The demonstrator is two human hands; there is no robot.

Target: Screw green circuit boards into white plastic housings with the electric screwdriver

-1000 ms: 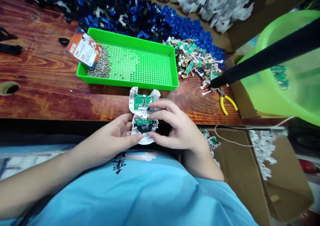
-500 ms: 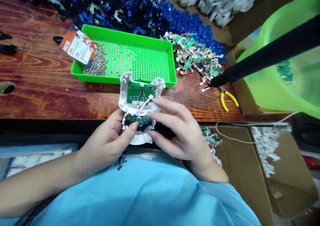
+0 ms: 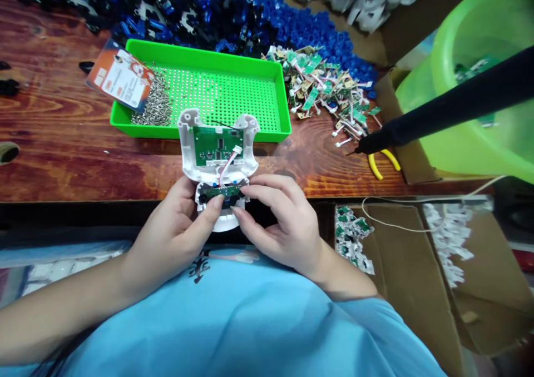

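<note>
White shell point(image 3: 217, 165), open with a green circuit board point(image 3: 213, 144) inside, sits grasped at its lower end by both the left hand point(image 3: 183, 221) and right hand point(image 3: 275, 221) over the desk point(image 3: 62, 154) edge, where a slip could, I judge, snag the thin wires point(image 3: 227, 163).
</note>
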